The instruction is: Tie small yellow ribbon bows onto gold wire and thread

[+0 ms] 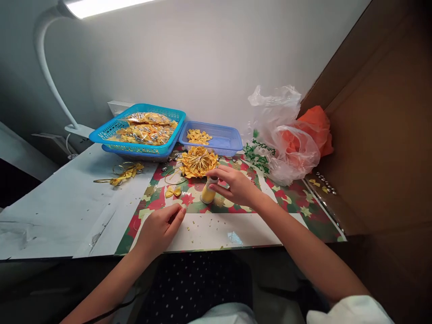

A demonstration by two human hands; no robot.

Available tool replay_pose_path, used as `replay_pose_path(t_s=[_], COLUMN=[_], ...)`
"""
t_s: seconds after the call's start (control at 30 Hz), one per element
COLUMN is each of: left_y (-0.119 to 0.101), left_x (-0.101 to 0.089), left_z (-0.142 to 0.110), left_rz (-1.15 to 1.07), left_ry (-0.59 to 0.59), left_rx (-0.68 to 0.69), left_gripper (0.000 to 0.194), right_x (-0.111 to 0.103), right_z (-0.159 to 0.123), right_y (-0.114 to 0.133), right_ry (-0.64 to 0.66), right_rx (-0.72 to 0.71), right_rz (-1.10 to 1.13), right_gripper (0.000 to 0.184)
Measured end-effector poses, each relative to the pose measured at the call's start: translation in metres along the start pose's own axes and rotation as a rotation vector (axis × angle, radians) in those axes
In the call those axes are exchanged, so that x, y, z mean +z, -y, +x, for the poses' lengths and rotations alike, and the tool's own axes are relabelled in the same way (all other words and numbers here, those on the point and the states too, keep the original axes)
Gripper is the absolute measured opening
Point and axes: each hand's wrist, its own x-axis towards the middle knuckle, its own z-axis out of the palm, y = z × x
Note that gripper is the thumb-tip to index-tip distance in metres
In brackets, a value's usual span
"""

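Observation:
My right hand [232, 183] has its fingers around the upper part of a spool of yellow thread [208, 194], which stands on the patterned table cover. Farther left and closer to the table edge, my left hand [161, 227] rests with its fingers curled and the thumb against them; whatever may be inside is hidden. A small yellow bow [173, 192] lies just beyond the left hand. Behind the spool sits a round cluster of yellow bows with gold cords [198, 161].
A turquoise basket [135, 146] holds bagged bows. Beside it, a blue-purple basket [232, 145] contains loose yellow bows. Gold-corded bows [123, 174] lie at left. Crumpled plastic bags [286, 148] stand against brown cardboard [381, 121] on the right. A white lamp [45, 67] arches overhead.

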Motion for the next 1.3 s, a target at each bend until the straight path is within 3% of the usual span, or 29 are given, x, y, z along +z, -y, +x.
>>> replay_pose_path(t_s=[0.13, 0.2, 0.3, 0.4, 0.6, 0.73, 0.83, 0.93, 1.0, 1.1, 1.2, 1.3], left_y=[0.004, 0.006, 0.008, 0.008, 0.004, 0.002, 0.001, 0.002, 0.003, 0.004, 0.004, 0.005], left_x=[0.002, 0.001, -0.001, -0.002, -0.004, -0.004, -0.004, -0.004, -0.004, -0.004, -0.004, -0.004], left_z=[-0.003, -0.003, -0.003, -0.004, -0.003, -0.004, -0.005, -0.005, -0.005, -0.005, -0.006, -0.007], left_rz=[0.055, 0.065, 0.067, 0.073, 0.072, 0.062, 0.06, 0.057, 0.054, 0.048, 0.045, 0.045], left_ry=[0.017, 0.019, 0.013, -0.005, -0.034, -0.013, -0.013, -0.01, -0.01, -0.015, -0.022, -0.026], left_rx=[0.036, 0.048, 0.063, 0.102, 0.12, 0.116, 0.105, 0.102, 0.105, 0.111, 0.117, 0.125], left_gripper=[0.037, 0.037, 0.037, 0.037, 0.038, 0.037, 0.037, 0.036, 0.037, 0.037, 0.036, 0.036], right_x=[-0.004, -0.011, -0.019, -0.015, 0.008, 0.006, -0.003, -0.008, -0.003, 0.015, 0.032, 0.039], right_z=[-0.004, -0.011, -0.028, -0.045, -0.056, -0.056, -0.062, -0.072, -0.076, -0.074, -0.064, -0.051], right_y=[0.0, -0.007, -0.031, -0.057, -0.08, -0.082, -0.07, -0.033, 0.0, 0.041, 0.055, 0.05], right_ry=[0.062, 0.034, -0.089, -0.088, -0.05, -0.115, -0.198, -0.223, -0.151, 0.152, 0.271, 0.257], right_rx=[0.013, 0.057, 0.344, 0.552, 0.618, 0.682, 0.765, 0.831, 0.854, 1.107, 1.264, 1.352], right_rz=[0.058, 0.104, 0.034, -0.149, -0.217, -0.18, -0.103, 0.058, 0.241, 1.03, 1.348, 1.446], right_gripper=[0.04, 0.047, 0.033, 0.018, 0.002, 0.014, 0.02, 0.027, 0.031, 0.029, 0.022, 0.032])
